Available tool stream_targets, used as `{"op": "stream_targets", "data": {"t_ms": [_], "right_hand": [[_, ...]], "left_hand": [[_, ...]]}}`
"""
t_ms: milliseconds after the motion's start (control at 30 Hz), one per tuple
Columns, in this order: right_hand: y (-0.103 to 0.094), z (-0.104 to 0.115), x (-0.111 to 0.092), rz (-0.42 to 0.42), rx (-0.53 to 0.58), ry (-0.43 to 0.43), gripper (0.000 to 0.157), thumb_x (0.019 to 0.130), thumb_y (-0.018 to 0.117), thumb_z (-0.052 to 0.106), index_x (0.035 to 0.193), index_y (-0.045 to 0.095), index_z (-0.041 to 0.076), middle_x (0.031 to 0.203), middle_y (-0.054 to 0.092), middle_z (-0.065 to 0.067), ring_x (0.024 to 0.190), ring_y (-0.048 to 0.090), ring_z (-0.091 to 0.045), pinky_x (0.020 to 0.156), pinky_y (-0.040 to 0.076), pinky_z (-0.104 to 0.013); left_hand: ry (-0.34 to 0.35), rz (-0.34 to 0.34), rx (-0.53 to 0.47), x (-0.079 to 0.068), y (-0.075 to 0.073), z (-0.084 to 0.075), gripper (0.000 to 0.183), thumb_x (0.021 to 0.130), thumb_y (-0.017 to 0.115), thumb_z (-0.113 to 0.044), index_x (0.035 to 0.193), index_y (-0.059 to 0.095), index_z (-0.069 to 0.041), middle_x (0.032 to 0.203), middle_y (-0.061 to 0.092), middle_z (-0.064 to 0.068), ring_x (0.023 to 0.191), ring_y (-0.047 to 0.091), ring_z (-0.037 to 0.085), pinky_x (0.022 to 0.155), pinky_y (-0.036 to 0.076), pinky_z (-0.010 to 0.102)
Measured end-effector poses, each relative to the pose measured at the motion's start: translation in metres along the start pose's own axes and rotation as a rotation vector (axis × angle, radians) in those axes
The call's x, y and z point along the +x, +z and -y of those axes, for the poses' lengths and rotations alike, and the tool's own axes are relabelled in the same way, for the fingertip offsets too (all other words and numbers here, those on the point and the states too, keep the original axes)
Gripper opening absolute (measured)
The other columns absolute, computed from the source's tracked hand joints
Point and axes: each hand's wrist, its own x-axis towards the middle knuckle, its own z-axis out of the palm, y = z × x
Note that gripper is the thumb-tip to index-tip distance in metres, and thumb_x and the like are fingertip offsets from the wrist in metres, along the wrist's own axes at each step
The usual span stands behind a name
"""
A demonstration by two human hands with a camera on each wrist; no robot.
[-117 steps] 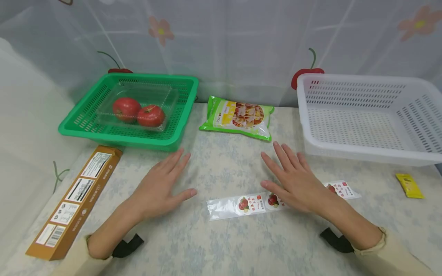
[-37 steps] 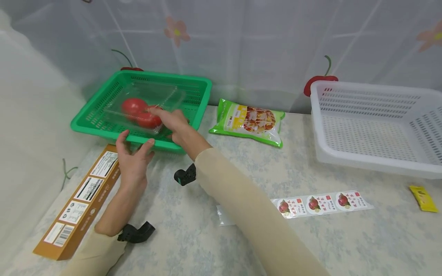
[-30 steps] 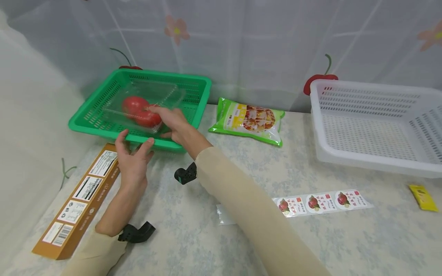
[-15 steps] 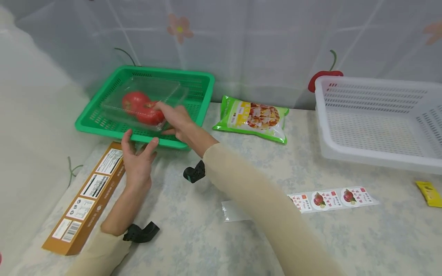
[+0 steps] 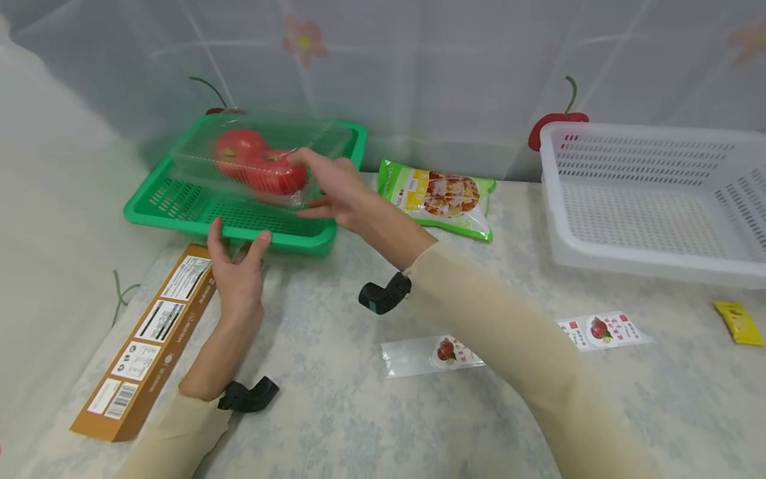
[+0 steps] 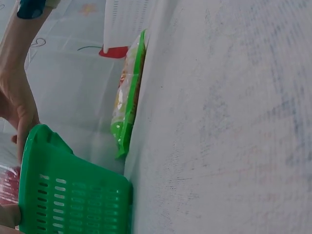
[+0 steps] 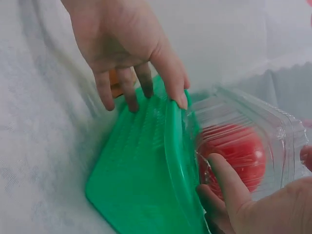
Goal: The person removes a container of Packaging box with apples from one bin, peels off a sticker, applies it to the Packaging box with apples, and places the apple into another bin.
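My right hand (image 5: 344,189) grips the right side of a clear plastic box (image 5: 194,156), thumb on top and other fingers lower down. Two tomatoes (image 5: 241,152) lie inside the box. It hangs tilted above the green basket (image 5: 158,203), partly over its back rim. My left hand (image 5: 239,279) holds the basket's front rim. In the right wrist view, the left thumb (image 7: 178,95) lies on the rim, while the other fingers touch the outer wall. The left wrist view shows the basket wall (image 6: 73,195) from the side and my right hand (image 6: 19,95) beyond it.
A green-and-white food bag (image 5: 443,199) lies right of the basket. The white basket (image 5: 634,263) stands at the right, with a small yellow packet (image 5: 739,322) before it. A sticker strip (image 5: 413,356) runs partly under my right forearm. A long brown carton (image 5: 149,346) lies left.
From both hands spread over the table, they have moved to the green basket. In the last half second the right hand has raised the box of tomatoes; the left stays at the rim.
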Motion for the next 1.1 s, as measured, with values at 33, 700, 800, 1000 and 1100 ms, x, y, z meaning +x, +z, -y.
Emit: {"op": "stream_targets", "data": {"t_ms": [33, 700, 800, 1000, 1100], "right_hand": [[-0.005, 0.002, -0.006, 0.005, -0.001, -0.004, 0.084, 0.088, 0.073, 0.030, 0.155, 0.026, 0.015, 0.152, 0.032, -0.007, 0.121, 0.050, -0.042, 0.071, 0.058, -0.042], [-0.140, 0.006, -0.130, 0.087, -0.127, -0.120, 0.040, 0.101, 0.051, 0.022, 0.138, 0.046, 0.009, 0.132, 0.052, -0.017, 0.109, 0.062, -0.037, 0.083, 0.055, -0.048], [-0.158, -0.002, -0.147, 0.100, -0.129, -0.113, 0.035, 0.101, 0.050, 0.021, 0.134, 0.047, 0.009, 0.130, 0.055, -0.015, 0.110, 0.062, -0.036, 0.084, 0.055, -0.046], [-0.204, -0.017, -0.169, 0.117, -0.139, -0.110, 0.025, 0.102, 0.050, 0.021, 0.124, 0.049, 0.009, 0.123, 0.061, -0.011, 0.106, 0.066, -0.033, 0.081, 0.056, -0.042], [-0.223, -0.026, -0.175, 0.107, -0.163, -0.083, 0.030, 0.103, 0.048, 0.020, 0.130, 0.042, 0.009, 0.128, 0.059, -0.010, 0.109, 0.064, -0.031, 0.084, 0.055, -0.043]], "left_hand": [[0.003, 0.000, -0.002, 0.000, 0.000, 0.001, 0.081, 0.092, 0.072, -0.021, 0.155, 0.023, -0.034, 0.160, 0.015, -0.002, 0.135, 0.038, 0.026, 0.108, 0.036, 0.038], [0.004, 0.013, -0.006, 0.002, 0.000, 0.005, 0.080, 0.092, 0.071, -0.022, 0.155, 0.023, -0.037, 0.161, 0.015, -0.003, 0.136, 0.037, 0.025, 0.108, 0.035, 0.037], [0.005, 0.007, -0.002, 0.002, -0.002, 0.004, 0.079, 0.093, 0.070, -0.021, 0.155, 0.023, -0.036, 0.160, 0.016, 0.000, 0.137, 0.036, 0.025, 0.109, 0.034, 0.036], [0.009, 0.041, 0.019, 0.002, -0.005, 0.001, 0.080, 0.094, 0.069, -0.022, 0.156, 0.019, -0.035, 0.161, 0.011, 0.003, 0.139, 0.034, 0.027, 0.111, 0.031, 0.040], [0.005, 0.060, 0.029, 0.002, -0.004, 0.001, 0.081, 0.094, 0.068, -0.023, 0.156, 0.018, -0.035, 0.161, 0.011, 0.003, 0.139, 0.034, 0.027, 0.111, 0.030, 0.042]]}}
